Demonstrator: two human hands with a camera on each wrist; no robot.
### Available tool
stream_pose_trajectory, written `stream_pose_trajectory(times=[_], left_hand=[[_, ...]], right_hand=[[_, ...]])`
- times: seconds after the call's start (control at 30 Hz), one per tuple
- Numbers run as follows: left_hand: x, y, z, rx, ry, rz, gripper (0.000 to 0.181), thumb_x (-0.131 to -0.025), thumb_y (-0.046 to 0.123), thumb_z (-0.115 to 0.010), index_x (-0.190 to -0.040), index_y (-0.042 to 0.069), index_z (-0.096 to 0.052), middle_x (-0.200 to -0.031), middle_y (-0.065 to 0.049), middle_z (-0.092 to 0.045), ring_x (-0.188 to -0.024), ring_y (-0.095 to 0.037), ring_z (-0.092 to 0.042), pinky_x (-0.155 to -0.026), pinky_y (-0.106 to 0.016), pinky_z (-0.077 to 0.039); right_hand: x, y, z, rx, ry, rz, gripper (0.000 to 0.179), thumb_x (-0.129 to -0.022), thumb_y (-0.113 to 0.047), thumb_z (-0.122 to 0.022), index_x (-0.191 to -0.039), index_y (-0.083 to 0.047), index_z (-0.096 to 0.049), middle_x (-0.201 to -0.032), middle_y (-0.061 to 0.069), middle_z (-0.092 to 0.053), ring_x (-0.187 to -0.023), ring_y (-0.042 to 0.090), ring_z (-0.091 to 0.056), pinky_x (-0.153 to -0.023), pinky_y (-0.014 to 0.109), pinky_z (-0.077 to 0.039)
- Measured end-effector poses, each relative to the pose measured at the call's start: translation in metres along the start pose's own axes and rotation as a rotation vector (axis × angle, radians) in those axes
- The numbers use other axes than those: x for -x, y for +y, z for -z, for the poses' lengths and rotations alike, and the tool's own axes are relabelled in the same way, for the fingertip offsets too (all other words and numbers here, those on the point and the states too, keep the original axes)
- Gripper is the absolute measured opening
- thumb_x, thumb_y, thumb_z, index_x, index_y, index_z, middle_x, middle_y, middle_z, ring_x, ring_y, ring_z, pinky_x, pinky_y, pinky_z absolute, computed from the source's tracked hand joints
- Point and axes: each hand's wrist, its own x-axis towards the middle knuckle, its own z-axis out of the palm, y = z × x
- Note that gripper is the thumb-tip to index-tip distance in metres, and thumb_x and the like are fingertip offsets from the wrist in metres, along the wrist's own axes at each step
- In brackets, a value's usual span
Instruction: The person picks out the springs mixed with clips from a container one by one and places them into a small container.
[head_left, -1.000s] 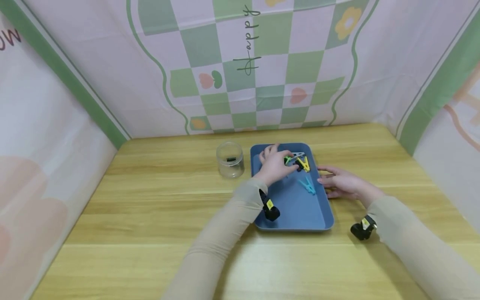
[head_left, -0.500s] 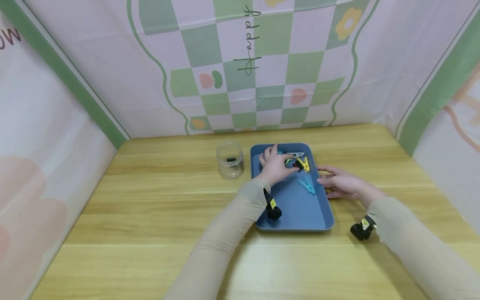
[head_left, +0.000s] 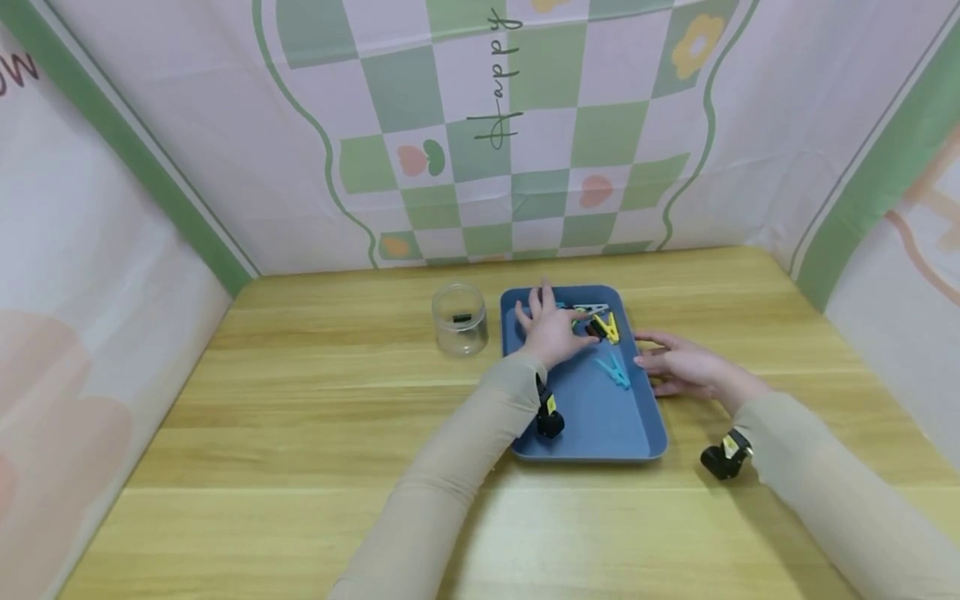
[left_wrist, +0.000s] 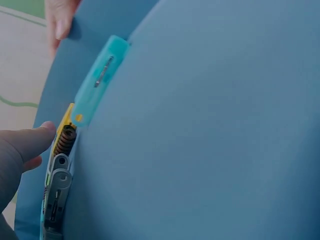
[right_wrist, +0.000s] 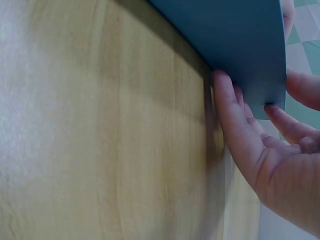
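Note:
My left hand (head_left: 553, 335) is spread over the far part of a blue tray (head_left: 592, 425), thumb and fingers apart. Close to its thumb lies a small black piece (head_left: 597, 329), beside a yellow clothespin (head_left: 611, 330) and a grey clothespin (head_left: 597, 309); green bits show partly under the fingers. A turquoise clothespin (head_left: 617, 372) lies nearer the tray's right wall. In the left wrist view, the left thumb (left_wrist: 30, 142) points at the yellow clothespin and a coiled spring (left_wrist: 65, 141). My right hand (head_left: 686, 367) touches the tray's outer right wall (right_wrist: 240, 45) with extended fingers.
A clear round jar (head_left: 460, 337) with a small black piece inside stands left of the tray on the wooden table (head_left: 315, 417). Patterned cloth (head_left: 420, 100) hangs behind and at both sides. A black camera (head_left: 551, 422) on the left wrist hangs over the tray.
The left hand's fingers have straightened and spread, and the hand has shifted slightly right. Its thumb has moved apart from the fingers. The right hand, tray and jar have stayed put.

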Motion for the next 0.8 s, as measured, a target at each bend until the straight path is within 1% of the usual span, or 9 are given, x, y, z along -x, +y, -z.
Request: stream_pose_trajectory(times=[0.1,0.23,0.37,0.47,0.67,0.8], left_hand=[[-0.002,0.002,-0.002,-0.032,-0.009,-0.008,0.047,-0.081,0.056,-0.065,-0.125,0.041,-0.059,-0.159,-0.015,-0.001,-0.146,-0.035,-0.005,-0.112,-0.060,-0.009],[-0.004,0.002,-0.004,-0.058,-0.020,-0.005,0.047,-0.080,0.057,-0.066,-0.124,0.041,-0.060,-0.160,-0.013,0.000,-0.146,-0.034,-0.005,-0.112,-0.060,-0.009],[-0.008,0.001,-0.009,-0.077,-0.016,-0.015,0.045,-0.079,0.058,-0.066,-0.121,0.042,-0.062,-0.160,-0.014,-0.002,-0.146,-0.035,-0.005,-0.112,-0.061,-0.009],[-0.010,0.000,-0.011,-0.084,-0.014,-0.028,0.042,-0.079,0.058,-0.066,-0.118,0.041,-0.064,-0.159,-0.015,-0.004,-0.146,-0.035,-0.005,-0.111,-0.062,-0.010],[-0.012,0.000,-0.012,-0.075,-0.021,-0.031,0.034,-0.079,0.056,-0.067,-0.109,0.040,-0.069,-0.159,-0.014,-0.005,-0.146,-0.034,-0.005,-0.112,-0.061,-0.008],[-0.012,0.000,-0.012,-0.078,-0.018,-0.033,0.032,-0.079,0.055,-0.068,-0.107,0.039,-0.070,-0.159,-0.013,-0.006,-0.146,-0.035,-0.006,-0.111,-0.062,-0.009]], right_hand=[[0.000,0.000,0.000,0.001,0.002,0.004,0.072,-0.100,-0.016,-0.044,-0.151,-0.005,0.005,-0.147,0.037,-0.018,-0.105,0.016,-0.058,-0.094,0.045,-0.048],[0.000,-0.001,0.000,0.005,-0.002,0.012,0.072,-0.099,-0.016,-0.045,-0.151,-0.003,0.005,-0.147,0.038,-0.018,-0.109,0.019,-0.057,-0.095,0.046,-0.047],[0.001,-0.002,-0.001,0.003,-0.004,0.013,0.071,-0.100,-0.016,-0.043,-0.150,-0.002,0.005,-0.146,0.038,-0.019,-0.111,0.021,-0.056,-0.096,0.046,-0.046],[0.002,-0.002,-0.002,-0.001,0.002,0.007,0.071,-0.100,-0.016,-0.043,-0.150,-0.002,0.005,-0.146,0.038,-0.020,-0.110,0.019,-0.056,-0.096,0.046,-0.046],[0.003,-0.003,-0.002,0.010,0.008,0.001,0.072,-0.100,-0.017,-0.044,-0.151,-0.002,0.004,-0.147,0.037,-0.020,-0.112,0.019,-0.055,-0.098,0.047,-0.045],[0.004,-0.004,-0.003,0.007,0.007,0.002,0.071,-0.100,-0.016,-0.044,-0.151,-0.002,0.004,-0.146,0.037,-0.021,-0.111,0.018,-0.055,-0.099,0.047,-0.044]])
